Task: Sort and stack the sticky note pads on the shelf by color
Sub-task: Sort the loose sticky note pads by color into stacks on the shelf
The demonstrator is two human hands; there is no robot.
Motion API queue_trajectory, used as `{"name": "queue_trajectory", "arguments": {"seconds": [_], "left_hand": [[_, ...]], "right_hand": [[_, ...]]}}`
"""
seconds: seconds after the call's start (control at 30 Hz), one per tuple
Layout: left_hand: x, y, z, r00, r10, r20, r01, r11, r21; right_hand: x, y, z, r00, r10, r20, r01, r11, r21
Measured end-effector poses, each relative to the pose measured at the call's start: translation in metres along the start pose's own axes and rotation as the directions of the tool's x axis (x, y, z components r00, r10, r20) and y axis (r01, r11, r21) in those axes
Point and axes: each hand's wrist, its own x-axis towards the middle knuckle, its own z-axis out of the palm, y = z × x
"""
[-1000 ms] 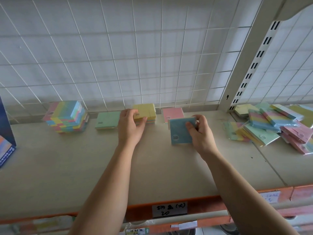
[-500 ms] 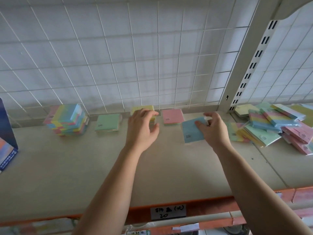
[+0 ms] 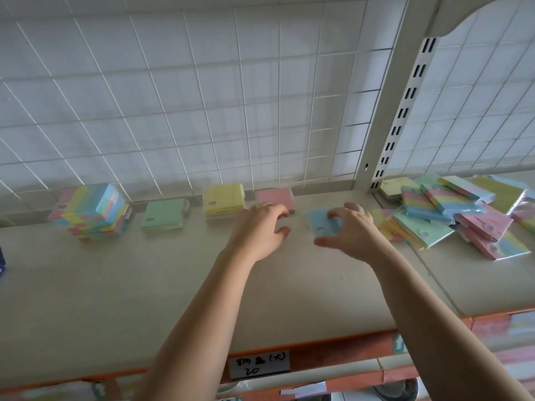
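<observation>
A blue sticky note pad (image 3: 320, 224) lies flat on the shelf (image 3: 144, 285), just right of a pink pad (image 3: 275, 195) at the back. My right hand (image 3: 351, 231) arches over the blue pad, its fingertips resting on the pad's far right part and its thumb spread clear of the near edge. My left hand (image 3: 259, 227) hovers loosely curled in front of the pink pad and holds nothing. Further left along the back stand a yellow-topped stack (image 3: 224, 198), a green pad (image 3: 163, 214) and a multicolour stack (image 3: 89, 209).
A loose pile of mixed wrapped pads (image 3: 451, 209) covers the neighbouring shelf to the right, past an upright post (image 3: 385, 117). A wire grid (image 3: 202, 96) closes the back. An orange front rail carries a handwritten label (image 3: 259, 364).
My right hand carried the blue pad back and right and set it flat beside the pink pad. My left hand left the yellow stack and moved right, in front of the pink pad.
</observation>
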Motion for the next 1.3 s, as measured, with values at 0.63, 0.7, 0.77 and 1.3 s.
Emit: {"name": "queue_trajectory", "arguments": {"seconds": [0.63,0.7,0.77,1.3], "left_hand": [[-0.008,-0.017,0.028,0.977,-0.123,-0.175,0.12,0.992,-0.025],[-0.008,-0.018,0.028,0.976,-0.13,-0.176,0.127,0.991,-0.027],[-0.008,-0.017,0.028,0.974,-0.137,-0.179,0.135,0.991,-0.024],[-0.005,-0.011,0.027,0.982,-0.099,-0.16,0.102,0.995,0.013]], "right_hand": [[0.066,0.011,0.014,0.983,-0.057,-0.174,0.037,0.993,-0.115],[0.067,0.01,0.014,0.98,-0.064,-0.188,0.043,0.993,-0.112],[0.068,0.009,0.013,0.978,-0.055,-0.203,0.034,0.994,-0.105],[0.072,0.011,0.007,0.983,-0.076,-0.164,0.062,0.994,-0.088]]}}
